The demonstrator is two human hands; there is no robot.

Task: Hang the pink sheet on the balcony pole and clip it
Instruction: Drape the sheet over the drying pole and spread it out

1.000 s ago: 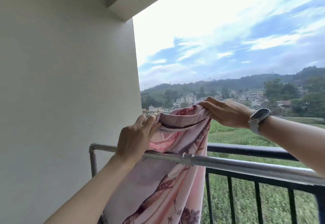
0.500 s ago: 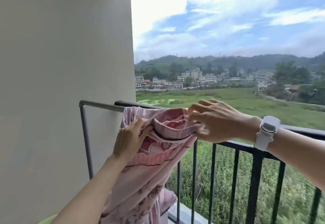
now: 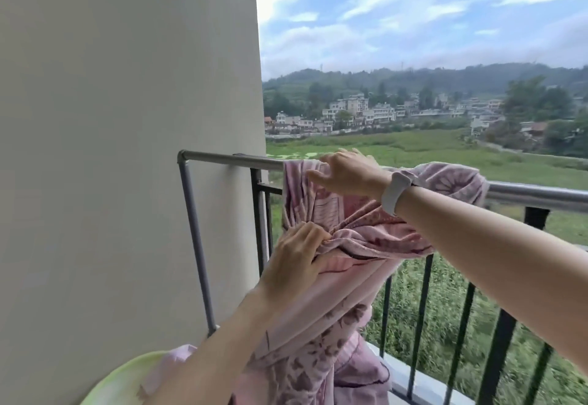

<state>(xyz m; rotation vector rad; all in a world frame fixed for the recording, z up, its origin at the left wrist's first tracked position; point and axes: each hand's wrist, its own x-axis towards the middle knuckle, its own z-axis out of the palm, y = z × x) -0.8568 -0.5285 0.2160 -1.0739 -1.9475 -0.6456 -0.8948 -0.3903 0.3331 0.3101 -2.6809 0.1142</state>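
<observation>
Already the pink sheet (image 3: 359,242) is draped over the grey metal pole (image 3: 235,160) that runs from the frame's left centre across to the right edge, part of it bunched over the pole at centre right and the rest hanging in folds toward the bottom centre. The left hand (image 3: 297,256), at the middle of the frame, grips a gathered twist of the fabric below the pole, fingers curled into the cloth. The right hand (image 3: 345,174), with a white watch (image 3: 396,189) on its wrist, reaches in from the right and sits at the top of the sheet by the pole, fingers spread and fairly straight; whether they pinch any cloth cannot be told. Behind the sheet stands a black railing (image 3: 426,280). A pale green basin (image 3: 124,379) shows at the lower left, beside a plain wall (image 3: 121,86) filling the left half.
</observation>
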